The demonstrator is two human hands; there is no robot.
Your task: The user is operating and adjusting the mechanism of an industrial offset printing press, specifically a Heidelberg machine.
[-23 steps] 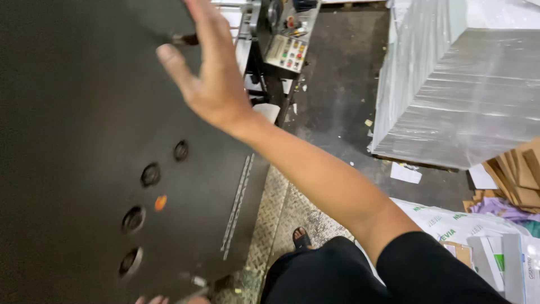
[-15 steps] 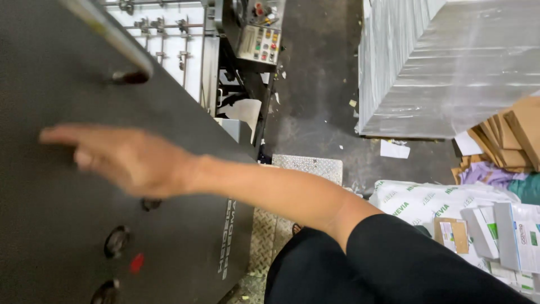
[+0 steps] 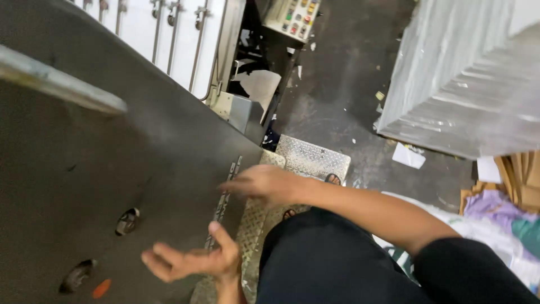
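The person stands close against a big dark machine panel (image 3: 112, 186), and both hands are out in front of it. The right hand (image 3: 267, 184) is stretched across to the panel's lower right edge, fingers extended and blurred, lying on or just over the strip of pale lettering there; it has hold of nothing. The left hand (image 3: 188, 260) sits lower, palm up, fingers loosely spread and curled a little, empty, just in front of the panel's bottom edge.

On the panel I count 2 round dark holes (image 3: 127, 222), one above the other, and 1 small orange mark (image 3: 101, 289) beside the lower one. 1 metal bar handle (image 3: 56, 84) runs across the panel's upper left, out of focus.

Below the hands lies 1 metal tread plate (image 3: 312, 160) on the dark floor (image 3: 337, 73), and the toe of a sandal (image 3: 333, 179) shows at its edge. Behind the panel there is a row of thin metal rods (image 3: 174, 34), at least 5 of them, and 1 control box (image 3: 292, 19) with coloured buttons.

To the right stands 1 tall wrapped stack of sheets (image 3: 461, 84). Beside it 1 scrap of white paper (image 3: 409, 156) lies on the floor. At the far right, flattened cardboard (image 3: 520, 171) and a heap of purple and teal bags (image 3: 506, 214) sit together; I cannot tell what is in them.
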